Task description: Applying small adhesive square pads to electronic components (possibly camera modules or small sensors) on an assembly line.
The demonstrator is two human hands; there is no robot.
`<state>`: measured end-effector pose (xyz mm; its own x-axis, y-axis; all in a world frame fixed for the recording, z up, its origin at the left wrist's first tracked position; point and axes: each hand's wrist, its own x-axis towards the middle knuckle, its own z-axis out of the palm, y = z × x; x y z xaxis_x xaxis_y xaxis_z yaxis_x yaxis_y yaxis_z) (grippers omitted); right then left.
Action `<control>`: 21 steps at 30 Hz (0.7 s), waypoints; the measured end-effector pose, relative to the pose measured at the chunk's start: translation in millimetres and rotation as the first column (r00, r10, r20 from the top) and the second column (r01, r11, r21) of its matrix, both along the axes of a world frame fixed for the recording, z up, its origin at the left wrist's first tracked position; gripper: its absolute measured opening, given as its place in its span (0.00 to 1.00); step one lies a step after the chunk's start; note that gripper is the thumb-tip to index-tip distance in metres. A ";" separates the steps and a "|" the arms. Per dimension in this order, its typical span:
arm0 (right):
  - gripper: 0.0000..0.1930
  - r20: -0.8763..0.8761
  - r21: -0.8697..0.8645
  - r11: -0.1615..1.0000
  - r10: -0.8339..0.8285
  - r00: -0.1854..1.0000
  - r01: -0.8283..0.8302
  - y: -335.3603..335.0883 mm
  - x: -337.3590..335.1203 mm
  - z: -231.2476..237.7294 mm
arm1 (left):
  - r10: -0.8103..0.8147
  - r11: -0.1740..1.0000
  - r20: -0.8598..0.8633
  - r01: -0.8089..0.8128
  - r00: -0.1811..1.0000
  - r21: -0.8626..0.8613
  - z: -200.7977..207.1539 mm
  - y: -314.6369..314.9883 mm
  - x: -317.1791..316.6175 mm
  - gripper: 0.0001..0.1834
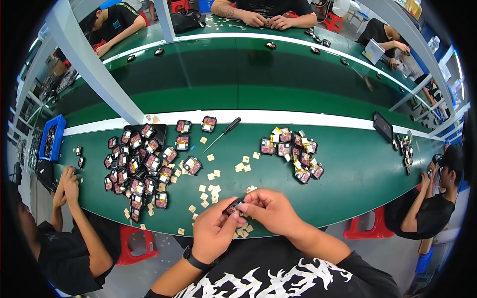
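Observation:
Near the table's front edge my left hand [211,232] grips a small black-cased electronic unit [234,205], its thumb and fingers around the casing. My right hand [272,210] pinches at the same unit from the right; whatever lies between its fingertips is too small to make out. Loose tan square pieces [204,196] are scattered on the green table left of my hands and beneath them. A large heap of similar units [149,161], with reddish boards and yellow and white patches, sits to the left. Farther right lies a smaller cluster of units [284,149].
A screwdriver [224,133] rests by the white rail [278,116], beyond which runs a dark green conveyor [208,89] carrying a few units. At far left stands a blue bin [51,138]; a black tray [382,126] is at right. Other people work around the tables.

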<state>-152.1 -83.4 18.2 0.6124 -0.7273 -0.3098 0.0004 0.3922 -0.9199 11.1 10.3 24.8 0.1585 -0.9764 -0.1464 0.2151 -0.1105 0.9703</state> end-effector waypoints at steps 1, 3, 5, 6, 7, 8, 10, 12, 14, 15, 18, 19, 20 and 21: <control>0.05 -0.005 0.000 1.000 0.005 1.000 -0.005 -1.1 0.0 4.3 | 0.016 1.000 0.069 -0.016 0.997 -0.003 3.8 0.6 -0.6 0.19; 0.06 -0.046 -0.020 0.999 -0.029 0.999 0.028 0.0 0.0 23.4 | -0.017 1.000 0.173 0.015 0.985 0.012 17.0 -4.1 0.6 0.19; 0.07 -0.016 -0.013 0.999 -0.031 0.999 0.031 -2.3 -1.3 34.4 | -0.045 0.999 0.238 0.046 0.970 0.004 21.8 -5.4 3.6 0.18; 0.07 0.003 -0.036 0.999 -0.001 1.000 0.002 -4.4 -2.9 34.7 | -0.047 0.999 0.192 0.043 0.980 0.025 25.2 -8.0 6.0 0.17; 0.07 0.018 -0.060 0.998 0.028 0.999 -0.026 -6.6 -4.8 35.2 | -0.048 0.998 0.143 0.042 0.989 0.044 28.9 -11.2 8.1 0.16; 0.07 0.012 -0.066 0.996 0.056 0.998 -0.055 -10.2 -7.2 32.6 | -0.042 0.998 0.049 0.040 0.998 0.038 32.6 -14.5 9.1 0.16; 0.07 -0.014 -0.118 0.990 0.070 0.997 -0.071 -16.4 -9.7 31.6 | -0.048 0.998 -0.011 0.048 0.999 0.027 36.3 -18.5 14.7 0.17; 0.07 -0.051 -0.157 0.983 0.084 0.995 -0.091 -23.5 -10.5 40.3 | -0.053 0.997 -0.045 0.055 0.998 0.062 42.3 -20.4 18.0 0.18; 0.07 -0.038 -0.123 0.987 0.099 0.994 -0.102 -28.6 -14.7 47.9 | -0.084 0.996 -0.104 0.088 0.991 0.035 46.0 -21.9 16.1 0.21; 0.07 0.038 -0.069 0.991 0.119 0.992 -0.116 -28.0 -12.5 48.0 | -0.094 0.995 -0.118 0.098 0.989 0.025 49.1 -21.0 19.7 0.22; 0.07 0.022 -0.145 0.988 0.048 0.999 -0.044 -25.0 -18.1 55.6 | -0.147 0.985 -0.046 0.142 0.988 -0.095 46.8 -27.6 15.3 0.28; 0.08 0.025 -0.239 0.971 0.016 1.000 -0.009 -21.8 -17.7 57.6 | -0.143 0.969 0.037 0.148 0.989 -0.196 45.8 -26.7 15.5 0.30; 0.07 0.045 -0.219 0.975 -0.010 0.999 0.020 -19.2 -20.4 59.9 | -0.176 0.952 0.165 0.211 0.970 -0.221 47.7 -28.0 19.4 0.33; 0.07 0.069 -0.306 0.951 -0.017 0.997 0.037 -17.3 -19.7 63.4 | -0.137 0.947 0.259 0.203 0.956 -0.249 48.4 -26.8 17.8 0.34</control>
